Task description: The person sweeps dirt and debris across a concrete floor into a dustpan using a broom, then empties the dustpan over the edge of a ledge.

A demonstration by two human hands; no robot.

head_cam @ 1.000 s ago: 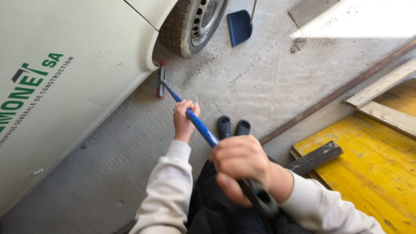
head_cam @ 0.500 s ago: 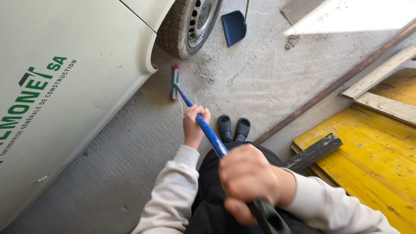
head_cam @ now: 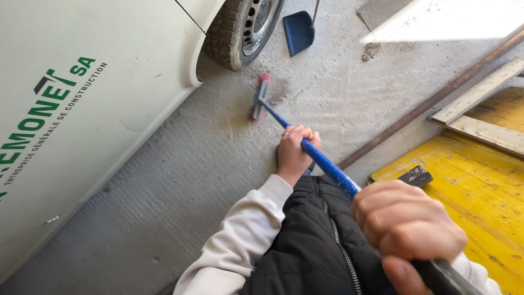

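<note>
Broom with a blue metal shaft and a red-bristled head (head_cam: 303, 143) runs diagonally from the upper centre of the frame down to the lower right corner. Its head rests on the grey concrete floor (head_cam: 180, 180), just below and right of the dark tyre of the white vehicle (head_cam: 82, 109), not touching it.

Left hand (head_cam: 295, 153), centre frame, is wrapped round the shaft partway along; the fingers (head_cam: 303, 133) curl over the top of the blue tube and are closed tight on it, with a ring visible on one of them. The shaft passes under those fingers and emerges on both sides of the fist.

Right hand (head_cam: 406, 226), lower right and close to the camera, clamps the upper end of the shaft where the blue gives way to a black grip. The fingers (head_cam: 398, 210) fold over the handle together, thumb beneath; the black end projects past the hand toward the frame corner.

Blue plastic dustpan (head_cam: 298, 31) lies on the floor at the top centre, right of the wheel and well apart from the broom head. Yellow boards (head_cam: 480, 191) and pale timber planks (head_cam: 480, 106) occupy the right edge, with a rusty metal bar (head_cam: 431, 101) lying alongside them.
</note>
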